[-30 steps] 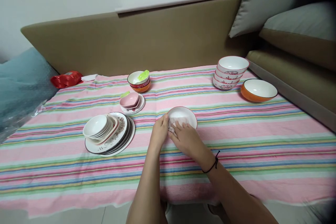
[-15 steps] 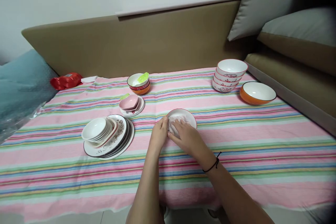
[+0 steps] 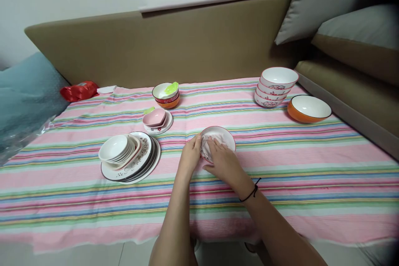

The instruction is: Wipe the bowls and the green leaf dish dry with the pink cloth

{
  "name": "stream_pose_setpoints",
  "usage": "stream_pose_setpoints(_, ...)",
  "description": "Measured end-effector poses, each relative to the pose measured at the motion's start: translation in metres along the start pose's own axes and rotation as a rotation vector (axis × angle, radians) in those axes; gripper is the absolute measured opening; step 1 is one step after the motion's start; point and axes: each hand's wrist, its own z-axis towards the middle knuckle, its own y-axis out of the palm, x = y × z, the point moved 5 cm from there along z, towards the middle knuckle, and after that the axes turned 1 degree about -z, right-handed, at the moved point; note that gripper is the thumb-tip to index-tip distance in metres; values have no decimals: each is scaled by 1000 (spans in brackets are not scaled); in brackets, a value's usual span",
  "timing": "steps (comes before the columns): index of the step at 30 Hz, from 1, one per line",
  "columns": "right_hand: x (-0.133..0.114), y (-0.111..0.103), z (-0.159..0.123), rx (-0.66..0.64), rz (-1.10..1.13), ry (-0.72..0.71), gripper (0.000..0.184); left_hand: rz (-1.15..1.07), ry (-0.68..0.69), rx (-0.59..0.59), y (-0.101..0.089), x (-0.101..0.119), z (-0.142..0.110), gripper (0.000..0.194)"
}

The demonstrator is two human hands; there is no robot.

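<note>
The red-rimmed bowl (image 3: 230, 140) sits on the striped cover (image 3: 280, 149), before the person. The left hand (image 3: 190, 153) grips its edge; the right hand (image 3: 224, 162) presses flat on a pale cloth (image 3: 205, 149) inside. I'd guess the wiping isn't done yet. Farther back, a green dish (image 3: 171, 88) sits in a dark-rimmed bowl (image 3: 159, 91).

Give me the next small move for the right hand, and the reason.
I'd probably slide the right hand and what looks like a pale cloth toward the right inner wall of the red-rimmed dish: that part is uncovered, the fingers lie over the cloth inside, and the left hand is at the left rim, seemingly steadying it.
</note>
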Motion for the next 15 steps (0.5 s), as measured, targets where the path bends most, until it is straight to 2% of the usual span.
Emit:
stream_pose_setpoints(7,-2,-8,-1,76,-37,33,64,12,-8,-4,0,1,-1,42)
stream_pose_setpoints(15,6,8,1,22,-65,-22,80,3,10,-14,1,3,-1,41)
